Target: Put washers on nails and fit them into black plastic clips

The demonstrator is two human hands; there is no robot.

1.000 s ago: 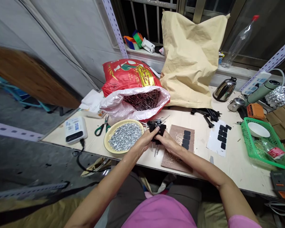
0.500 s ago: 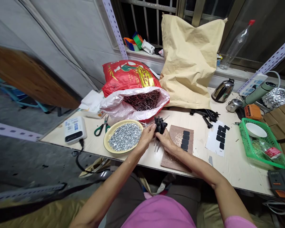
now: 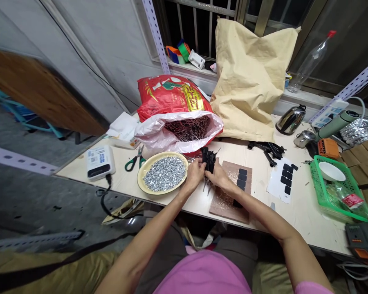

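My left hand (image 3: 195,174) and my right hand (image 3: 217,176) are closed together around a bundle of black-headed pins (image 3: 208,160), held upright above the table's front edge. Thin metal shanks stick out below my fingers. A yellow plate (image 3: 142,185) heaped with small silver nuts sits just left of my left hand. A brown board (image 3: 227,204) carrying black pads lies under my right wrist. Behind my hands, an open red and white bag (image 3: 171,100) shows dark rods inside.
Green scissors (image 3: 133,161) and a white box with a cable (image 3: 99,161) lie at the left. A tan sack (image 3: 251,77), a kettle (image 3: 290,119), loose black parts (image 3: 268,148), a white sheet of pads (image 3: 282,181) and a green basket (image 3: 320,194) fill the back and right.
Both hands have drawn the bundle of pins upright and slightly farther from me, tightening round it. The view has shifted a little to the left.
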